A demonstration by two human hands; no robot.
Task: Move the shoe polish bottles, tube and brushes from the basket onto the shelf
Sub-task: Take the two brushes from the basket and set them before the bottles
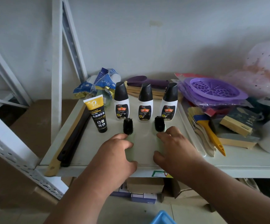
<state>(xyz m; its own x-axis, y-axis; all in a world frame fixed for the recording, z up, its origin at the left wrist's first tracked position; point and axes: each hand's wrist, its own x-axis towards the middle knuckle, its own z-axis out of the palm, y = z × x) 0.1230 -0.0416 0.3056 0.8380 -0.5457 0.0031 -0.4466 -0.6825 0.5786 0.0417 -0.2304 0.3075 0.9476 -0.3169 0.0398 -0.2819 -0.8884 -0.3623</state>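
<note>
Three white shoe polish bottles with black caps stand in a row on the shelf [98,152]: left bottle [121,102], middle bottle [145,104], right bottle [170,103]. A yellow-and-black tube [97,114] stands upright to their left. Two pale green brushes with black bristles lie in front of the bottles. My left hand [115,152] grips the left brush [128,126] by its handle. My right hand [176,146] grips the right brush [159,124]. Both brushes rest on the shelf, bristles pointing away from me.
A dark stick and a bamboo stick [69,143] lie along the shelf's left edge. Blue packets [98,84] sit at the back left. Purple strainers [215,91], paint brushes [207,128] and sanding blocks [237,125] crowd the right. A blue basket corner [162,218] shows below.
</note>
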